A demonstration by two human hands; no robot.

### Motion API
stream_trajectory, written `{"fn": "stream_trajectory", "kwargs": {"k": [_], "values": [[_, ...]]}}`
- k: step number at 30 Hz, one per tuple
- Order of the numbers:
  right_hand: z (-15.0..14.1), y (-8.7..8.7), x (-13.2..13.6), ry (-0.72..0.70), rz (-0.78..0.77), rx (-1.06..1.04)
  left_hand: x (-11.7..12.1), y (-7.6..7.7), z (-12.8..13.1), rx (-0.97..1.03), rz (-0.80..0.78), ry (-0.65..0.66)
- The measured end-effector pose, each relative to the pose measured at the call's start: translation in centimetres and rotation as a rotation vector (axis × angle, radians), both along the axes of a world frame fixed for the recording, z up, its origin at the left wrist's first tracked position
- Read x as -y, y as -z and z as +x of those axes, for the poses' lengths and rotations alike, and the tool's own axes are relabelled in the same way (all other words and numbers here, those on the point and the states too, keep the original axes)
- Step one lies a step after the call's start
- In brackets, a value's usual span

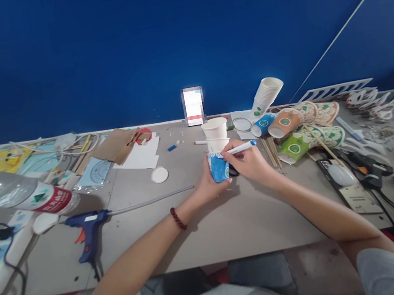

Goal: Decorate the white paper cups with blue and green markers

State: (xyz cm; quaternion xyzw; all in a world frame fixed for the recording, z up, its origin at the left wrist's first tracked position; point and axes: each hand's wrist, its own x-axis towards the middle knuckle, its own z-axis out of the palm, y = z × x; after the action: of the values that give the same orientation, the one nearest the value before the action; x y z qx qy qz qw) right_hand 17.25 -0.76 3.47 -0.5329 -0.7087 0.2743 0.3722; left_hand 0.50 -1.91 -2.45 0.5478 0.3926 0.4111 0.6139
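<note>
A blue patterned paper cup point(218, 168) is gripped from its left side by my left hand point(208, 185), its bottom turned toward me and to the right. My right hand point(247, 162) pinches a white marker with a blue end point(244, 147). The marker's tip side meets the upper part of the blue cup; whether it touches is too small to tell. Just behind stands a white paper cup point(216, 134), upright, with a thin white stick point(201, 142) beside it.
Stacked white cups point(267, 95) lean at the back right, near coloured paper cups point(285, 122) and a magnifying glass point(242, 125). On the left lie a blue glue gun point(92, 230), a plastic bottle point(19, 192) and a power strip point(5, 255). A lit phone point(193, 105) stands against the blue wall.
</note>
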Motion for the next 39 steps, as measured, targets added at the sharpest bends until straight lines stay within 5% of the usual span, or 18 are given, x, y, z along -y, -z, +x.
{"fn": "stream_trajectory", "kwargs": {"k": [13,23,30,39], "values": [[0.4,-1.1,-0.5,-0.066,-0.085,-0.227,-0.2,-0.3,-0.4,-0.029,-0.017,-0.004],[0.2,-1.3,0.6,-0.133,-0.038,0.121,0.2,-1.1,-0.6,0.000,-0.080,0.039],[0.1,-1.6,0.6,-0.107,-0.026,0.125,0.2,-0.5,-0.3,0.021,-0.063,-0.005],[0.0,-1.5,0.5,-0.103,-0.053,0.163,0.5,-1.8,-0.4,-0.039,-0.132,0.015]]}}
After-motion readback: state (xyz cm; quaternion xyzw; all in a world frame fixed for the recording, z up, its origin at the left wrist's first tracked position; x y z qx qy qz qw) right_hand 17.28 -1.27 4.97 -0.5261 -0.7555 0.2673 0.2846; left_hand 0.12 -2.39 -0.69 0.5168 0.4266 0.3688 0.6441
